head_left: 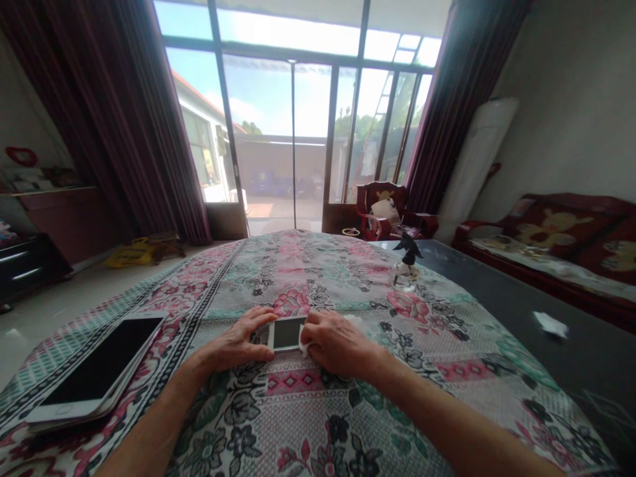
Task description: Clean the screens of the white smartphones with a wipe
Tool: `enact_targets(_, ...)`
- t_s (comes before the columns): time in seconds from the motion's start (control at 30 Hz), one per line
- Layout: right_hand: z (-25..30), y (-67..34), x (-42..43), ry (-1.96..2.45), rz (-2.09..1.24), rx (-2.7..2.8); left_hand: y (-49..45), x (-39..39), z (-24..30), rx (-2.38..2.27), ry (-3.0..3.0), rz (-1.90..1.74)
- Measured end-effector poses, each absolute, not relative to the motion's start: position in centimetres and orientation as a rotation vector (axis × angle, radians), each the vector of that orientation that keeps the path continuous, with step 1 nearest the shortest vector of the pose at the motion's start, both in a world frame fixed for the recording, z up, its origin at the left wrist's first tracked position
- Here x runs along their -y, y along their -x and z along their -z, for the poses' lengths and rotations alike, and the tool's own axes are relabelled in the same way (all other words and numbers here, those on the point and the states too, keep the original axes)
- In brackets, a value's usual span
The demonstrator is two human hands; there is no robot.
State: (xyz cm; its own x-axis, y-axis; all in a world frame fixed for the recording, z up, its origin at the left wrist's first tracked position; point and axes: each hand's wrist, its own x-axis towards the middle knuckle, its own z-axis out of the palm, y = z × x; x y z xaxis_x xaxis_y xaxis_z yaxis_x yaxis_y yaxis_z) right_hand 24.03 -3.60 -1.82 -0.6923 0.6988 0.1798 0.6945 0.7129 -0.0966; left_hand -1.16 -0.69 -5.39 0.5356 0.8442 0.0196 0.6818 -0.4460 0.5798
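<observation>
A small white smartphone [288, 333] with a dark grey screen lies sideways on the patterned tablecloth [238, 404]. My left hand [241, 341] steadies its left end, fingers at the far corner and thumb at the near one. Bunched in my closed right hand [338, 341] is a white tissue [305, 346], pressed to the phone's right end. More white material shows behind that hand's knuckles. The right part of the phone is hidden under my right fingers.
Several larger white devices [99, 371] are stacked at the left, the top one with a black screen. A clear bottle with a black spray top [406, 265] stands at the far right of the table. A white paper [550, 325] lies on a dark surface beyond the right edge.
</observation>
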Motion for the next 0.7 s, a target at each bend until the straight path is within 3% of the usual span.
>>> enact_targets(0.47, 0.5, -28.7, 1.8, 1.199, -0.366, 2.655, 0.9, 1.0, 4.7, -1.302, -2.246, -0.358)
enact_targets(0.7, 1.7, -28.3, 0.7, 1.184, -0.240, 2.604, 1.0, 0.9, 5.0, -1.289, -2.249, -0.376)
